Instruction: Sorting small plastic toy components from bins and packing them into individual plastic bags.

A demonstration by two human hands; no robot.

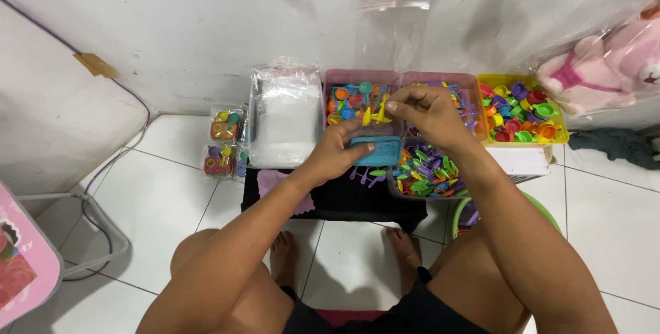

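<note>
White square floor tiles (158, 203) with dark grout meet a plain white wall (206, 25). A thin cable (134, 97) runs down the wall under a strip of brown tape (96, 65). Light falls evenly from above.

Two small clear packets (225, 143) of coloured toy pieces are laid on the floor at the left. Beside them, a stack of clear plastic bags (285, 115) is propped against the wall.
</note>
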